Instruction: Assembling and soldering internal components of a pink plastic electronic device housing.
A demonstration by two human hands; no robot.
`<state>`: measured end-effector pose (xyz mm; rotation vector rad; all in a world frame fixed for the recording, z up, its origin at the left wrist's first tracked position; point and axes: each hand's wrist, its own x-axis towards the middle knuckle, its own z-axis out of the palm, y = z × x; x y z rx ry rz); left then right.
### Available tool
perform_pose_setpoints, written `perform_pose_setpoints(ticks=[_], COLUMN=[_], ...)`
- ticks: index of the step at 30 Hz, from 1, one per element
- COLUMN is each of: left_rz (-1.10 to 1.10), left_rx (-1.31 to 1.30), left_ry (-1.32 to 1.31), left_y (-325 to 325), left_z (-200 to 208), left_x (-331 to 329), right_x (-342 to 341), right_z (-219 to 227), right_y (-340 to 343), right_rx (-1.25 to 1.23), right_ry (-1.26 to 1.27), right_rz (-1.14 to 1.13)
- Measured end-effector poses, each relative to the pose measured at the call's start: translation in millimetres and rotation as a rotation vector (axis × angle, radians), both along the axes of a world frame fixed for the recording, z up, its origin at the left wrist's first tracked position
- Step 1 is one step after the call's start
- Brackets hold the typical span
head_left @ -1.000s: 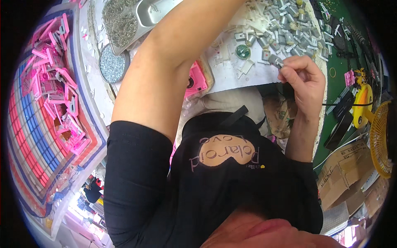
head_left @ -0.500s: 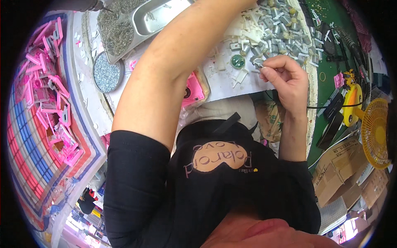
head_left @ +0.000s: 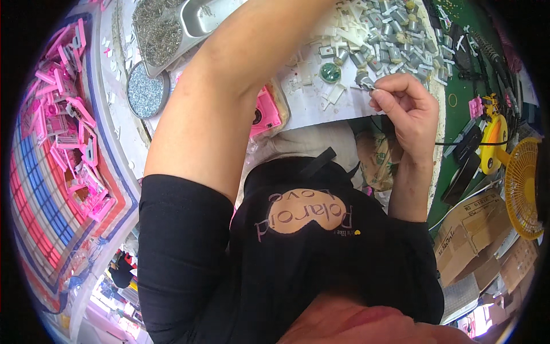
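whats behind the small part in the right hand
Heaped grey pieces lie beyond the small grey part; whatever sits directly behind it, or under the right hand, is covered.

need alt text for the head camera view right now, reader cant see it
A person's right hand pinches a small grey part over a white worktop, near a pile of similar grey parts. The bare left arm reaches beyond the top edge, its hand out of view. Pink plastic pieces lie on a striped sheet at left.
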<state>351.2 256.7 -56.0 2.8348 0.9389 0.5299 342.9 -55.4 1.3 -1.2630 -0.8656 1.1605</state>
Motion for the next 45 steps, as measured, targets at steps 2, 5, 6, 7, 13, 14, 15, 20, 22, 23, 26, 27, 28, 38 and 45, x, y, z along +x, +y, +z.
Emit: perform_pose_setpoints(ticks=[2, 5, 6, 7, 13, 14, 15, 20, 22, 23, 26, 27, 28, 38, 45], left_rz=[-0.018, -0.043, -0.054, -0.064, -0.06, -0.005, 0.047, -0.028, -0.064, -0.054, -0.047, -0.059, -0.07, -0.067, 0.129], left_rx=[0.044, 0.064, 0.059, 0.055, 0.099, 0.04, -0.023, -0.087, -0.017, -0.028, -0.092, -0.139, -0.188, -1.092, -1.124], left_ry=[-0.016, -0.022, -0.014, -0.005, -0.1, -0.135, -0.172, -0.416, -0.606, -0.607, -0.642, -0.673, -0.704, -0.563, -0.713], left_y=[1, -1, -1, -1, 4, 4, 1, -1, 0, 1, -1, -6, -14, -181, -243], left_z=[-4, -5, -4, -4, -14, -13, -8, 11, 17, 20, 42, 54, 64, 98, 70], left_x=[0, 2, 2, 1, -1, -1, -3, -21, -27, -30, -47, -59, -72, -290, -313], right_x=[1, 0, 1, 1, 0, 0, 2, 11, 3, -2, -6, -8, -10, -17, -70], right_z=[0, -1, -1, -1, -1, -2, -3, -9, -10, -10, -5, -11, -12, -3, 17], right_y=[-1, -3, -3, -4, 0, 1, 2, 12, 22, 26, 33, 37, 42, 55, 44], right_rx=[0.0, 0.002, 0.004, 0.006, 0.024, 0.038, 0.051, 0.058, 0.002, -0.026, -0.134, -0.025, -0.016, 0.066, -0.029], right_ry=[0.004, 0.02, 0.016, 0.012, 0.015, 0.008, -0.012, -0.126, -0.173, -0.198, -0.517, -0.661, -0.733, -1.034, -0.089], right_rz=[0.005, -0.011, -0.008, -0.005, -0.042, -0.056, -0.076, -0.032, -0.031, -0.029, 0.163, 0.192, 0.224, 0.324, 0.371])
